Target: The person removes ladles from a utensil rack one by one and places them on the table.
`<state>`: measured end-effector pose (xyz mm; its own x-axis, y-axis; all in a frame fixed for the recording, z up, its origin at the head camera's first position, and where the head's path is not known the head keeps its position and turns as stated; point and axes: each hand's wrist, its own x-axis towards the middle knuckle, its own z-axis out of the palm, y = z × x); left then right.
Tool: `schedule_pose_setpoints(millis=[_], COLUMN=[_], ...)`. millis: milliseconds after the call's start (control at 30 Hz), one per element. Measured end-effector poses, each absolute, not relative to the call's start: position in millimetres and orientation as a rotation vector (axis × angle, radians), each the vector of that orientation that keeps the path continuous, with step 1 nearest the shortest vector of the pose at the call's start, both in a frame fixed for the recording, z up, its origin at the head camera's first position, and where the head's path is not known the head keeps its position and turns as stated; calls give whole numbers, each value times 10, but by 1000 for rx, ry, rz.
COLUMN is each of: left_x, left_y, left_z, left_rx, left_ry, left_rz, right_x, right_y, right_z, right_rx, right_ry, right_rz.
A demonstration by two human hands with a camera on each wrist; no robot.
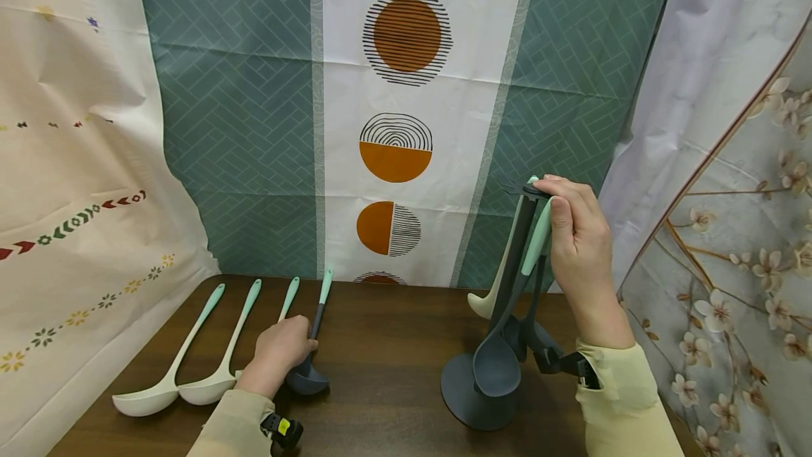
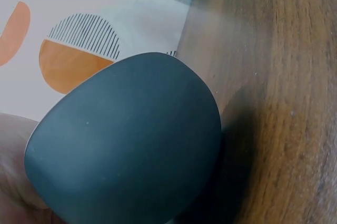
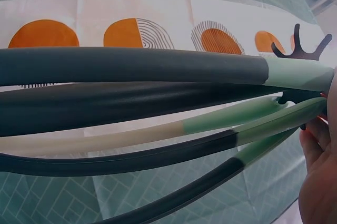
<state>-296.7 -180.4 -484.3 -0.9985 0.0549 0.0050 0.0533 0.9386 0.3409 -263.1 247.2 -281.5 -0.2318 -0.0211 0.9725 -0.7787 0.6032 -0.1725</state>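
Observation:
My left hand grips a dark grey ladle with a mint handle tip, low over the table. Its rounded bowl fills much of the left wrist view. At the right, my right hand holds the top of a dark utensil stand, fingers over the crown and thumb beside a mint handle. On the stand hang a dark spoon in front, a cream ladle behind, and more dark utensils. The fingertips' exact hold on the crown is partly hidden.
Two cream ladles with mint handles, one far left and one beside it, lie on the brown wooden table. Another mint handle shows behind my left hand. Patterned cloth hangs at the back and both sides.

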Motion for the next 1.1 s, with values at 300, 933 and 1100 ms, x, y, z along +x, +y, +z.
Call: schedule_pose_setpoints(millis=[300,933,1100], left_x=[-2956,-2954,-2960], left_y=[-1813,-1833,-1846], left_z=[-4841,-4850,-4862], left_rx=[85,81,90], left_ry=[3083,3074,3067], left_rz=[559,575,586], right_x=[-2629,-2603,-2595], right_y=[2476,2481,2485], right_z=[-2820,-2810,-2796], right_rx=[661,680,681], right_ry=[-1676,-1676,-1686], right_rz=[810,808,803])
